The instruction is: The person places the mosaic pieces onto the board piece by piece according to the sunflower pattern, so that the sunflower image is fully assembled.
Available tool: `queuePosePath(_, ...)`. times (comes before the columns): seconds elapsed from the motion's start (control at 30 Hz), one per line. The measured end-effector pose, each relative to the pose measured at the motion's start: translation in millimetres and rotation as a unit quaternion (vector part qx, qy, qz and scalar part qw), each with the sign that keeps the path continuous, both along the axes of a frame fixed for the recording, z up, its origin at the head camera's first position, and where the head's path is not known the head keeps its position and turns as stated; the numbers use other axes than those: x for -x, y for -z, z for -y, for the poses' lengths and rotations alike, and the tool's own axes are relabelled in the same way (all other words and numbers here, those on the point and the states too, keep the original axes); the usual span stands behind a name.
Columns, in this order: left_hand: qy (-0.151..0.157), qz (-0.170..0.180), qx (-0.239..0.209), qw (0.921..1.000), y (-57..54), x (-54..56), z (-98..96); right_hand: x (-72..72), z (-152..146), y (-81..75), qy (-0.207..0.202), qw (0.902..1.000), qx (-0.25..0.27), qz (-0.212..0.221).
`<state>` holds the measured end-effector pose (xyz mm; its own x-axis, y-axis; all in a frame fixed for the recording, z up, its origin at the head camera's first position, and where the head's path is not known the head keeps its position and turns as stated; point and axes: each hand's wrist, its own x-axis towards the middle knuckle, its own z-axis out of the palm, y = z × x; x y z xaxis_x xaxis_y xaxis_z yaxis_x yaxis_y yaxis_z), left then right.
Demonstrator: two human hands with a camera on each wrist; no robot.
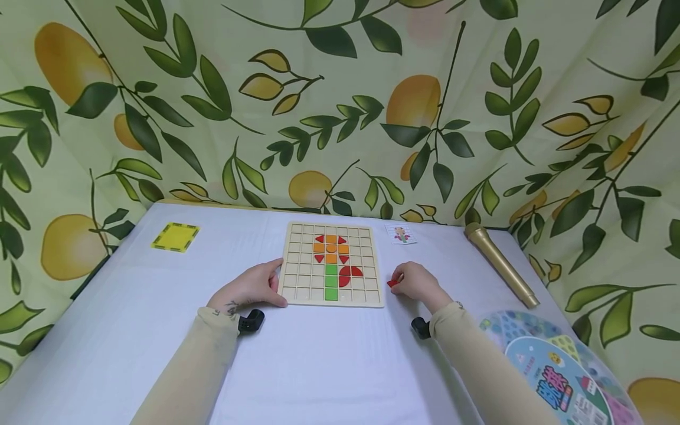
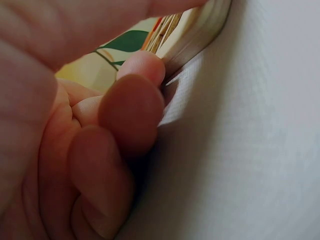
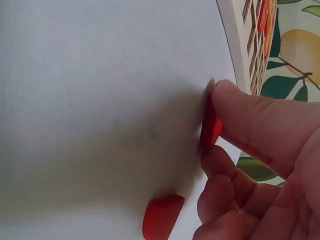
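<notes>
A wooden grid board [image 1: 308,289] lies on the table. On it, orange pieces [image 1: 331,258] and red triangles form a flower-like head above a column of green squares [image 1: 332,280]. Red quarter-round pieces [image 1: 345,277] sit beside that column. My left hand [image 1: 249,287] holds the board at its near left corner, thumb at the corner and fingers along the left side. Just right of the board, my right hand [image 1: 419,285] pinches a red piece [image 3: 210,125] between thumb and finger, close to the tabletop. Another red piece [image 3: 162,217] lies on the cloth below the fingers.
A small picture card [image 1: 401,234] lies beyond my right hand. At far left is a yellow square frame [image 1: 176,237]. A gold microphone [image 1: 502,265] and a round, colourful package [image 1: 558,378] lie on the right. A patterned curtain [image 1: 340,118] hangs behind the white table [image 1: 297,366].
</notes>
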<state>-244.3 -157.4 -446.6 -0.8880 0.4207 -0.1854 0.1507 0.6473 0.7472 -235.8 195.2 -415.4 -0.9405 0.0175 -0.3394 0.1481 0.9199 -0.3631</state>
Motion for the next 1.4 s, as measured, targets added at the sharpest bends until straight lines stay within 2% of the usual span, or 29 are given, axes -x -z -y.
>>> queuePosePath(0.17,-0.002,-0.001,0.003,1.0,0.8,0.9,-0.2,1.3,1.6,1.9,-0.003,0.9997,0.016,-0.019)
queuePosePath(0.27,-0.003,0.002,0.003,1.0,0.7,1.0,-0.3,2.5,5.0,-1.1,0.022,0.9976,0.063,-0.021)
queuePosePath(0.33,-0.003,0.002,0.003,1.0,0.5,0.9,-0.5,4.5,10.2,-3.7,0.049,0.9923,0.112,-0.022)
queuePosePath(0.4,-0.004,0.001,0.004,1.0,0.4,0.9,-0.6,7.4,20.0,-6.8,0.075,0.9817,0.173,-0.023)
queuePosePath(0.53,-0.007,0.005,0.003,1.0,0.2,0.4,-0.6,14.4,49.1,-9.8,0.108,0.95,0.292,-0.015)
queuePosePath(0.6,-0.007,0.009,0.002,0.9999,0.3,-0.1,-0.6,17.2,66.1,-10.4,0.114,0.9374,0.329,-0.007)
queuePosePath(0.67,-0.006,0.01,0.0,0.9999,0.3,-0.5,-0.4,19.8,82.4,-10.1,0.108,0.9323,0.345,-0.003)
queuePosePath(0.83,-0.003,0.008,-0.003,1.0,0.7,-1.1,0.4,27.1,114.7,-5.2,0.081,0.9324,0.352,-0.004)
queuePosePath(0.93,0.0,0.008,-0.004,1.0,0.6,-1.3,0.7,31.3,126.1,-0.7,0.079,0.934,0.348,-0.003)
queuePosePath(1.17,0.004,0.004,-0.006,1.0,0.3,-0.6,0.3,38.1,139.3,6.8,0.085,0.9367,0.34,-0.003)
queuePosePath(1.4,0.004,0.005,-0.001,1.0,0.4,0.8,0.7,37.7,144.7,5.8,0.074,0.9445,0.32,-0.01)
